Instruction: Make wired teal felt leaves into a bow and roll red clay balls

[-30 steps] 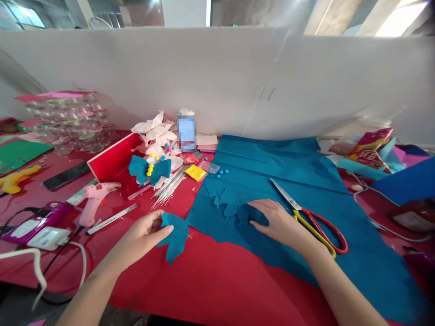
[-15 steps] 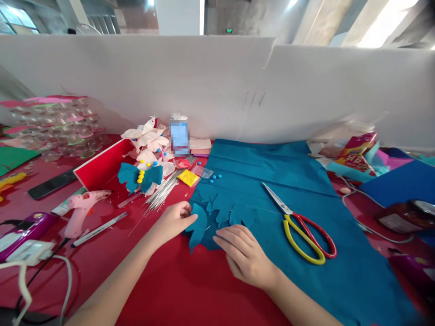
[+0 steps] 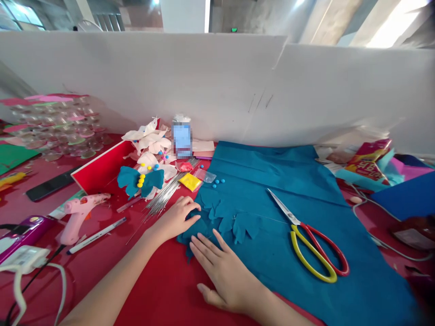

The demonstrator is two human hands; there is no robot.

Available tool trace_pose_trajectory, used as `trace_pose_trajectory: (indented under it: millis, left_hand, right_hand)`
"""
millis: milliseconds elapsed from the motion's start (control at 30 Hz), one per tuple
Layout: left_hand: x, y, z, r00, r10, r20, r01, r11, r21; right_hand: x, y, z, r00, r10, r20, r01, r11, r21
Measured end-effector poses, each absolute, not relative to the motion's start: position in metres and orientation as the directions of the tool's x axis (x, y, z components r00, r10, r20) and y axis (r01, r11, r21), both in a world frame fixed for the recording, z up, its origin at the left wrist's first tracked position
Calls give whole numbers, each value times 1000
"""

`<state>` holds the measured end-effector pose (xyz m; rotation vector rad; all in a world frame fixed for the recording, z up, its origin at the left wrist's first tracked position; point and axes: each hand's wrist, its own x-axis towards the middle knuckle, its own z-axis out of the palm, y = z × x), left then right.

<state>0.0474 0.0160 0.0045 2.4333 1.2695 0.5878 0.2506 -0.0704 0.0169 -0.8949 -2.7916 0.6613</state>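
A small teal felt cutout (image 3: 194, 230) lies at the near left edge of a large teal felt sheet (image 3: 306, 213) on the red table. My left hand (image 3: 176, 219) rests on the cutout's left side, fingers slightly curled and pressing it down. Flat on the table, my right hand (image 3: 226, 271) has its fingers stretched out, fingertips touching the cutout's near edge. More teal cutouts (image 3: 238, 222) lie just to the right on the sheet. Scissors (image 3: 312, 244) with one red and one yellow handle lie on the sheet.
A pink glue gun (image 3: 78, 213), a white pen (image 3: 97, 228), thin wires (image 3: 165, 194), a teal felt bow with yellow beads (image 3: 139, 181), white felt flowers (image 3: 149, 140), a red box (image 3: 102, 167) and a phone (image 3: 50, 184) sit left. Packets and blue sheets (image 3: 404, 194) lie right, against a white partition (image 3: 217, 86).
My left hand carried the teal cutout rightward and laid it at the sheet's edge. My right hand left the cutouts on the sheet and came down flat beside it.
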Motion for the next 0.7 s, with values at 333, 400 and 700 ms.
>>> trace_pose_trajectory:
  millis: [333, 400, 700]
  left_hand:
    - [43, 9, 7, 536, 826, 172, 695, -548, 466]
    - [41, 9, 7, 544, 824, 159, 693, -548, 469]
    - [35, 11, 8, 578, 810, 99, 666, -539, 515]
  right_hand:
    - [251, -67, 22, -866, 499, 2, 431, 750, -502]
    - [254, -69, 21, -846, 528, 78, 437, 769, -467]
    - [269, -65, 10, -399, 807, 435, 594, 589, -548]
